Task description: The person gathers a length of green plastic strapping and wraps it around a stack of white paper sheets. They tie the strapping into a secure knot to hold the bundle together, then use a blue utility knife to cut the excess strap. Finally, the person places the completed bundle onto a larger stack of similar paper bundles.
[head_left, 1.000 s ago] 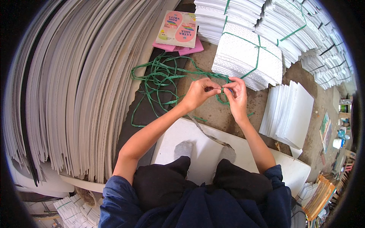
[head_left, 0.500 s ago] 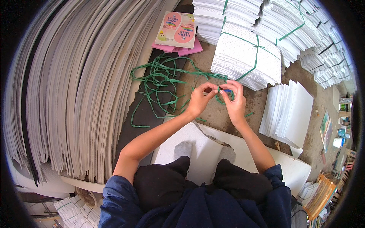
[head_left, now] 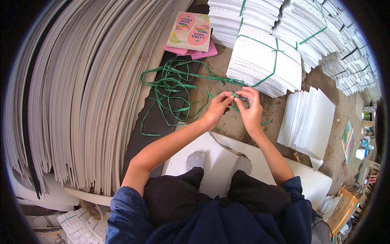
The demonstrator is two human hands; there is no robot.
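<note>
My left hand (head_left: 216, 110) and my right hand (head_left: 251, 110) meet in front of me, both with thumb and forefinger pinched on a short piece of green plastic twine (head_left: 235, 94). A small blue thing, mostly hidden, shows by the right fingers; I cannot make out what it is. Just beyond the hands lies a bundle of white textured sheets (head_left: 260, 59), bound crosswise with green twine. To the left, a loose tangle of green twine (head_left: 178, 86) spreads over a dark mat (head_left: 143, 147), with one length running toward the bundle.
A long row of grey-white sheets (head_left: 93, 81) fills the left side. A printed carton sheet (head_left: 189, 30) rests on pink sheets (head_left: 208, 51). White sheets (head_left: 308, 122) stand unbound at the right; tied stacks (head_left: 239, 14) rise behind. A white board (head_left: 302, 173) lies beneath my feet.
The left hand has turned slightly, its fingers lying closer along the twine. The twine between the fingertips has shifted a little. The right hand stays nearly in place.
</note>
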